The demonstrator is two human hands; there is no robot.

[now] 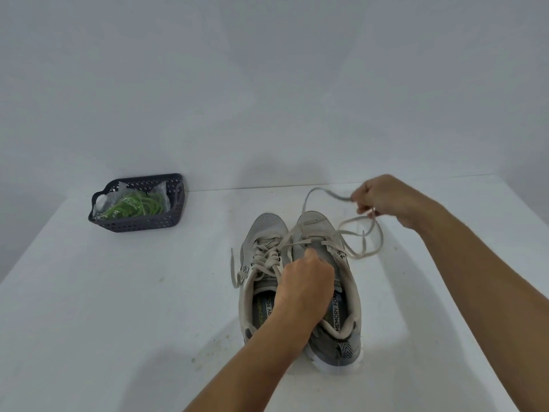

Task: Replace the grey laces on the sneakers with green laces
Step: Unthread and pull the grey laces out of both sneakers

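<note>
Two grey sneakers stand side by side on the white table, toes pointing away from me. The left sneaker (pixel 261 233) keeps its grey lace threaded and untied. On the right sneaker (pixel 344 281) the grey lace (pixel 361 233) is mostly pulled out and loops loosely over the toe. My right hand (pixel 383 200) pinches that lace, raised beyond and to the right of the toe. My left hand (pixel 306 281) is curled over the right sneaker's tongue, its fingertips hidden at the eyelets. Green laces (pixel 136 205) lie in a dark basket (pixel 136 226) at the far left.
The basket also holds clear plastic wrapping around the green laces. The table's far edge meets a plain white wall just behind the shoes. Bare tabletop lies between the basket and the sneakers and along the near left.
</note>
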